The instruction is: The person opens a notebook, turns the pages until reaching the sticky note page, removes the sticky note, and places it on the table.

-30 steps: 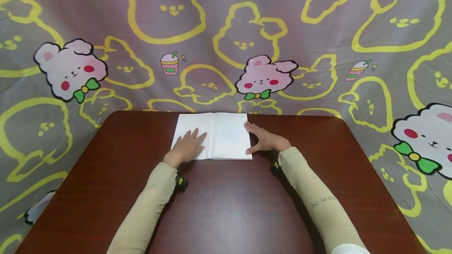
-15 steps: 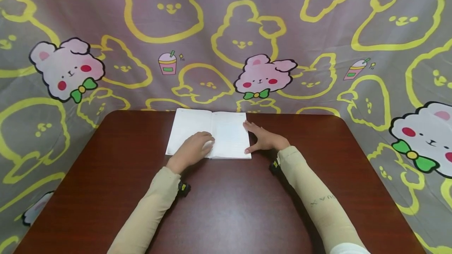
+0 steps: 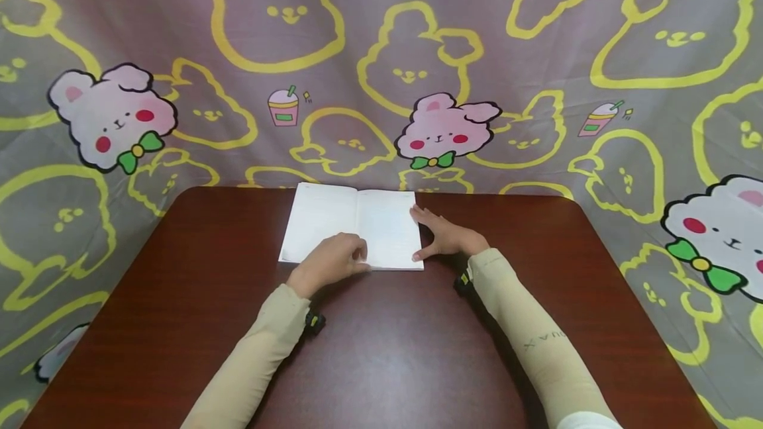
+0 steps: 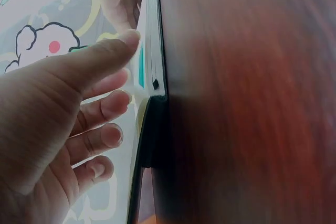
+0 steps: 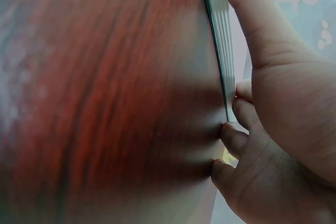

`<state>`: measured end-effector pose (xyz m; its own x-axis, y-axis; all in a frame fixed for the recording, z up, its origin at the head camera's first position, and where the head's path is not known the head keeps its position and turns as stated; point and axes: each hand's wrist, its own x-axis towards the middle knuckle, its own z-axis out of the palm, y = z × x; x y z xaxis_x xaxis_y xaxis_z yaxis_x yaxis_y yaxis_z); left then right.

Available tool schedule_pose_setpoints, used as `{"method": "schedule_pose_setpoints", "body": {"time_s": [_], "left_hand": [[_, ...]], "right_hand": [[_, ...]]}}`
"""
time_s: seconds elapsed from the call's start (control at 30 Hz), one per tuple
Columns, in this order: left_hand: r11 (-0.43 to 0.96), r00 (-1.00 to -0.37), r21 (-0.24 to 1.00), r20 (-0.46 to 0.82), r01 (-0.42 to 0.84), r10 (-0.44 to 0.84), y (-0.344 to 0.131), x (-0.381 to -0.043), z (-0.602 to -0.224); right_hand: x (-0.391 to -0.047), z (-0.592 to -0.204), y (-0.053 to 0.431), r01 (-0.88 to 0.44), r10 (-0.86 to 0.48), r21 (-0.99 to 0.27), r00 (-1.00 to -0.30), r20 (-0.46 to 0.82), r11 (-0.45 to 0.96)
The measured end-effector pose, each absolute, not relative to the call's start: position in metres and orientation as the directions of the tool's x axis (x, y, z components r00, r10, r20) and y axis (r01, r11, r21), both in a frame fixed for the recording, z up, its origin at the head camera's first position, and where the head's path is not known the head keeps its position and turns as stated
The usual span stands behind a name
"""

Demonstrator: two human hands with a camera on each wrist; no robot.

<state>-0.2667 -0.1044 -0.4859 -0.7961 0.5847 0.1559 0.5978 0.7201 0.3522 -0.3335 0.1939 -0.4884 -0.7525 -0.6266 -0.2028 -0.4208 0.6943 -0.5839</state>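
Note:
An open notebook [image 3: 387,227] with white, faintly lined pages lies on the far part of the table. My left hand [image 3: 334,260] is over its near edge by the middle fold, fingers loosely bent. In the left wrist view, the thumb and fingers of the left hand [image 4: 79,98] are spaced apart, beside the page edges [image 4: 152,40] and the dark cover [image 4: 154,132]. Along the notebook's right side, my right hand [image 3: 447,234] rests with thumb and fingers spread. The right wrist view has the thumb of the right hand [image 5: 283,93] against the page block [image 5: 220,30], other fingertips touching the table.
The brown wooden table [image 3: 381,349] has rounded far corners. Behind it hangs a patterned curtain [image 3: 334,38] close to the far edge. Small black devices are strapped at the left wrist [image 3: 314,322] and right wrist [image 3: 463,282].
My left hand has gone from lying flat with spread fingers on the left page to bent fingers farther right, at the fold's near end. The notebook's left half shifted slightly left; the right hand stayed.

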Motion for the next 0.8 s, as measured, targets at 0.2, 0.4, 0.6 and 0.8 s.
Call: {"method": "schedule_pose_setpoints", "body": {"time_s": [0.2, 0.4, 0.6, 0.8], "left_hand": [[0.720, -0.797, 0.356, 0.145, 0.595, 0.586, -0.101, -0.269, -0.486], [0.712, -0.770, 0.300, 0.172, 0.635, 0.614, -0.099, -0.267, -0.487], [0.705, -0.735, 0.206, 0.204, 0.678, 0.647, -0.094, -0.267, -0.488], [0.715, -0.725, 0.147, 0.248, 0.684, 0.643, -0.095, -0.265, -0.485]], "right_hand": [[-0.334, -0.489, 0.193, -0.408, -0.617, -0.585, -0.759, -0.209, 0.700], [-0.337, -0.489, 0.195, -0.418, -0.621, -0.580, -0.757, -0.203, 0.699], [-0.338, -0.488, 0.196, -0.437, -0.635, -0.580, -0.749, -0.190, 0.688], [-0.338, -0.488, 0.198, -0.462, -0.655, -0.584, -0.737, -0.166, 0.668]]}}
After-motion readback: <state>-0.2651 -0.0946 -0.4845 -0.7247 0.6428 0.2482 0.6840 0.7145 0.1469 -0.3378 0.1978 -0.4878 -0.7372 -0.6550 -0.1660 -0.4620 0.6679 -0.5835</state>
